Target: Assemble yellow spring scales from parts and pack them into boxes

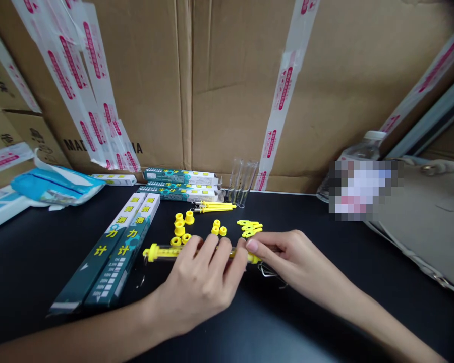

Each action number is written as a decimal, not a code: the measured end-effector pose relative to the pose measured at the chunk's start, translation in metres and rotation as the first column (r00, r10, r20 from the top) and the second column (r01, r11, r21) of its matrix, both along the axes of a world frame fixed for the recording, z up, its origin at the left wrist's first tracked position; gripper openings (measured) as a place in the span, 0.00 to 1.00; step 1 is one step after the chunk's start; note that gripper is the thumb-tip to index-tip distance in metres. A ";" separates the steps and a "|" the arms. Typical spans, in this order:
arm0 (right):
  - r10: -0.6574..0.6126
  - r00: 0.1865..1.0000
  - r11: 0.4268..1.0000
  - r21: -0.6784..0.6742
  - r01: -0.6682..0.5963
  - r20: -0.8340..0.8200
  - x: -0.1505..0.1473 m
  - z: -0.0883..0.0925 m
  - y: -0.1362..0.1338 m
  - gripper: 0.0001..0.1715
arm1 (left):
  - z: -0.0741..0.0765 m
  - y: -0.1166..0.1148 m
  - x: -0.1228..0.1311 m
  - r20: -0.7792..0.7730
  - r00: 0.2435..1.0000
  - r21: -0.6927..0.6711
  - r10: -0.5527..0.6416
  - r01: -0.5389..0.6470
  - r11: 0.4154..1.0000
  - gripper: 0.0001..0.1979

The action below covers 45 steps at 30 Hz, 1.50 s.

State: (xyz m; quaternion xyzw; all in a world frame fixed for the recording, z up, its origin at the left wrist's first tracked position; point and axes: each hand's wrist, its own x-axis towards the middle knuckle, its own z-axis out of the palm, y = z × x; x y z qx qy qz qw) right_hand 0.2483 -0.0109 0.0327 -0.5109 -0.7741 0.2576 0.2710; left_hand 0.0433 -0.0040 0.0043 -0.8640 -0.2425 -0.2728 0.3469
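“10N” (also “20N”) on box [124, 249]

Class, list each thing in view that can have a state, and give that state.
Yellow tube: held crosswise
Left hand: curled over the tube
Right hand: pinched at the tube's right end
Bottle: standing, capped
Two long boxes: lying side by side
Back boxes: stacked
Clear tubes: standing
Yellow rods: lying down
Cardboard: taped
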 end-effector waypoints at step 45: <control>-0.031 0.952 0.944 -0.323 -0.072 -0.304 -0.018 -0.017 -0.003 0.24 | -0.014 -0.009 -0.016 0.044 0.993 -0.352 0.114 -0.091 0.931 0.15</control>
